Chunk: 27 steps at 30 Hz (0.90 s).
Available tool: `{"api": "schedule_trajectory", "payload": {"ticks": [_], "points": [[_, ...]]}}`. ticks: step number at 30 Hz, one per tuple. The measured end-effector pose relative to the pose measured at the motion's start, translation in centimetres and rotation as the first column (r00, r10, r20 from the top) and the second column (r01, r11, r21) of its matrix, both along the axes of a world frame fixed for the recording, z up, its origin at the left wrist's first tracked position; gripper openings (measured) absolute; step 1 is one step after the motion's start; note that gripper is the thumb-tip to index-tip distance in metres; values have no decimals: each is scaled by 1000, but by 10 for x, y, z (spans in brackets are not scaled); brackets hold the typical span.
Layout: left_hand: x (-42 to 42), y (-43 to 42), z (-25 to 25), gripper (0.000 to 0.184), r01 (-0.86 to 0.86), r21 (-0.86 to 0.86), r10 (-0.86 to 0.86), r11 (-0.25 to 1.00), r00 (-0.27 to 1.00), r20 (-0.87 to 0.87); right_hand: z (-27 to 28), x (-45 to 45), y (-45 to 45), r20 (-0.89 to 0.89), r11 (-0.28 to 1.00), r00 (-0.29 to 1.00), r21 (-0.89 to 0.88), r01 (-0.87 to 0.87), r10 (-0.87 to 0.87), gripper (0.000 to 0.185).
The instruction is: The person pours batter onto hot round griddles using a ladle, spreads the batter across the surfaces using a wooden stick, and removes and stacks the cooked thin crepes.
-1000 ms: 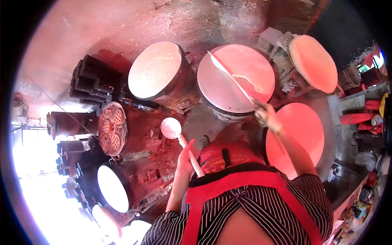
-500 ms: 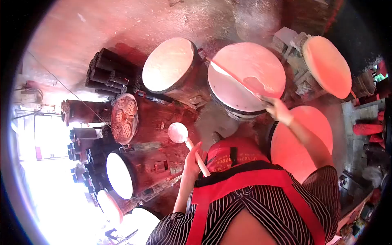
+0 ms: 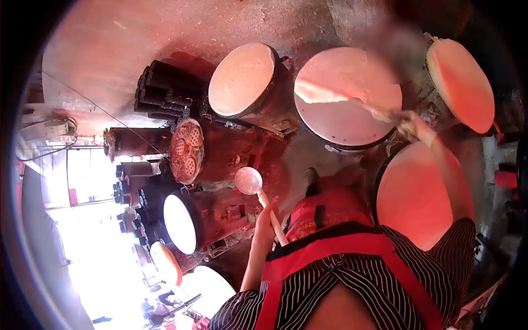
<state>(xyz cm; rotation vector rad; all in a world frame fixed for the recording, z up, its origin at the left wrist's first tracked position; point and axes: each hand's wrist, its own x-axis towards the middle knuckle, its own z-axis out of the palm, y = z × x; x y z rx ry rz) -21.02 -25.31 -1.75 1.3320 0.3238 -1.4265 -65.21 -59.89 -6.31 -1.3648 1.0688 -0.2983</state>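
My left hand [image 3: 265, 228] is closed around the pale handle of a ladle [image 3: 248, 180], its round bowl pointing away from me. My right hand [image 3: 413, 127], blurred by motion, is at the near right rim of a round griddle [image 3: 352, 122]. It grips a thin stick [image 3: 379, 111] that reaches over the griddle; motion smears its outline. A thin layer of pale batter or pancake [image 3: 346, 69] covers the far part of the griddle. The near part shows a greyer surface. A bright pale strip lies between the two parts.
More round griddles with pale tops surround me: one [image 3: 242, 80] left of the middle, one [image 3: 461, 85] far right, one [image 3: 418, 192] beneath my right arm, one [image 3: 180, 224] at left. Black coal cylinders [image 3: 168, 82] are stacked behind. A drum [image 3: 187, 151] holds several perforated briquettes.
My right hand has moved slightly up and right with the stick, now over a different part of the griddle. The camera view has shifted. My left hand still holds the ladle.
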Motion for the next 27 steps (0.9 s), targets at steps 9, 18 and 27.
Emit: {"api": "schedule_trajectory", "payload": {"ticks": [9,18,27], "points": [[-2,-27,53,24,162,43,-161,986,987,-24,74,21,126,77,953,988,286,104,-131,34],[74,-63,28,35,539,4,-538,842,840,73,28,109,210,259,845,804,179,505,-535,36],[177,-37,14,46,699,-10,-687,715,704,179,-30,245,316,473,472,351,162,867,-808,36]]}}
